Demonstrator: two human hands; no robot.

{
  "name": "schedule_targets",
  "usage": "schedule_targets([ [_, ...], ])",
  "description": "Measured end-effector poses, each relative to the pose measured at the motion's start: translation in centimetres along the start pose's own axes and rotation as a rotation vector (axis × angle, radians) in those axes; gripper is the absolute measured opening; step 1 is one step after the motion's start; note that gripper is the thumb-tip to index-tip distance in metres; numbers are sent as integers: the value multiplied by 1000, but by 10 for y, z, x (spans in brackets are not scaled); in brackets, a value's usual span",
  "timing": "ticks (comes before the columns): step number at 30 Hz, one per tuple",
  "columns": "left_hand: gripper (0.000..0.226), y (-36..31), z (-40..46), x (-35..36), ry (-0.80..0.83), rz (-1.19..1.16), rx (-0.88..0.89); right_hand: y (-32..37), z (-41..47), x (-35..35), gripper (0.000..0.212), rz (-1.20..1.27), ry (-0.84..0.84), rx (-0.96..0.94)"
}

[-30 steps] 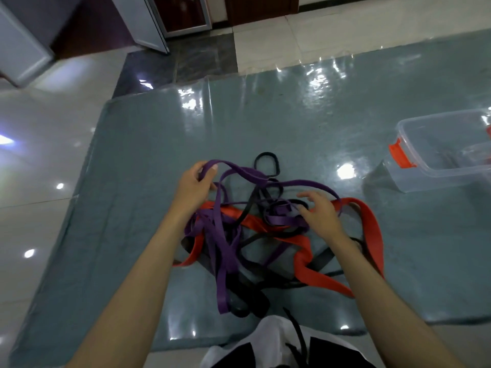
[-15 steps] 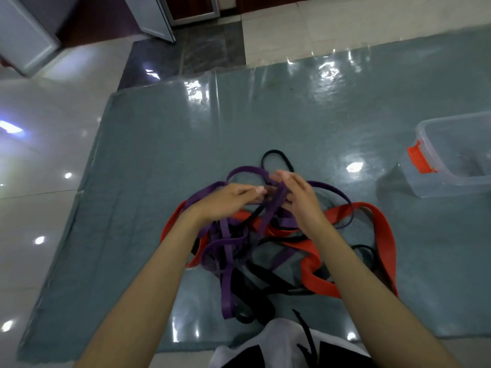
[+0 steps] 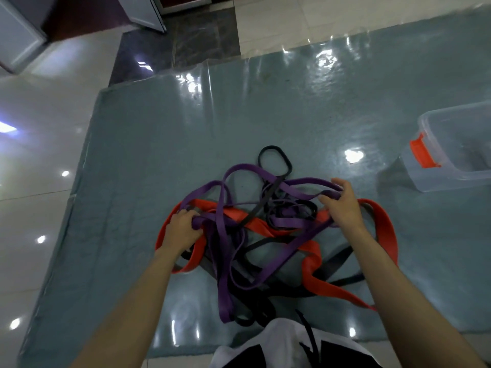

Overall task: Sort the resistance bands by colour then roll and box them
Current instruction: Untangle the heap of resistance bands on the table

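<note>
Your two hands work a single tangle of resistance bands that lies on the blue-grey mat [image 3: 148,144], which serves here as the landmark. The left hand [image 3: 182,229], over the near-left part of the mat, has its fingers curled round a bunch of the purple bands [image 3: 287,221]; the right hand [image 3: 342,205], over the mat's centre, pinches another purple loop between thumb and curled fingers. The hands are held well apart, probably so that the purple strands draw taut and lift clear of the other colours, which suits the sorting step; no band is yet rolled, so the task reads as early. The purple bands are flat, narrow, matte straps that fold and twist freely. The red bands [image 3: 385,229] are broader flat ribbons and loop out past both hands, one arc toward the mat's right side. The black bands [image 3: 275,162] are thinner; one closed loop lies flat just beyond the tangle toward the mat's far edge, while others run under the purple toward its near edge. All three colours cross and overlap, so expect snagging as you pull. The mat looks glossy, as if under a clear film, and throws back bright spots of light. The clear plastic box [image 3: 451,152], rigid, with a red latch [image 3: 422,152], stands open on the mat's right side, well apart from the tangle and seemingly without bands inside.
</note>
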State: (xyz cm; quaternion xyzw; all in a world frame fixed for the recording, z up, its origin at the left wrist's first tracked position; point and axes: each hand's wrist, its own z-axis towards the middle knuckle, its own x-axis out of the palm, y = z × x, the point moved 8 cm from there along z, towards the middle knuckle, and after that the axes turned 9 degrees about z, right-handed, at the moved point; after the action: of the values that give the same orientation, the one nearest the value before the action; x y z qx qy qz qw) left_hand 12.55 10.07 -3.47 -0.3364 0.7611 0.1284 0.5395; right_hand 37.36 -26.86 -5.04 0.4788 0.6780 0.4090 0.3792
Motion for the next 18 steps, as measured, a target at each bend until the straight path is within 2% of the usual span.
schedule_targets([
  [2, 19, -2, 1, -9, -73, -57, 3, -2, 2, -8, 53, -34, -14, -6],
  [4, 13, 1, 1, -22, -133, -187, -37, -3, 1, -16, 47, -42, -41, -13],
  [9, 21, 10, 1, -58, -175, -489, -130, -8, -3, -26, 37, -5, -84, 16],
  [12, 24, 16, -4, -86, -285, -632, -165, -8, -6, -31, 33, -27, -132, 1],
  [18, 15, 28, -23, -138, -383, -987, -220, -5, -18, -40, 31, -88, -191, -36],
])
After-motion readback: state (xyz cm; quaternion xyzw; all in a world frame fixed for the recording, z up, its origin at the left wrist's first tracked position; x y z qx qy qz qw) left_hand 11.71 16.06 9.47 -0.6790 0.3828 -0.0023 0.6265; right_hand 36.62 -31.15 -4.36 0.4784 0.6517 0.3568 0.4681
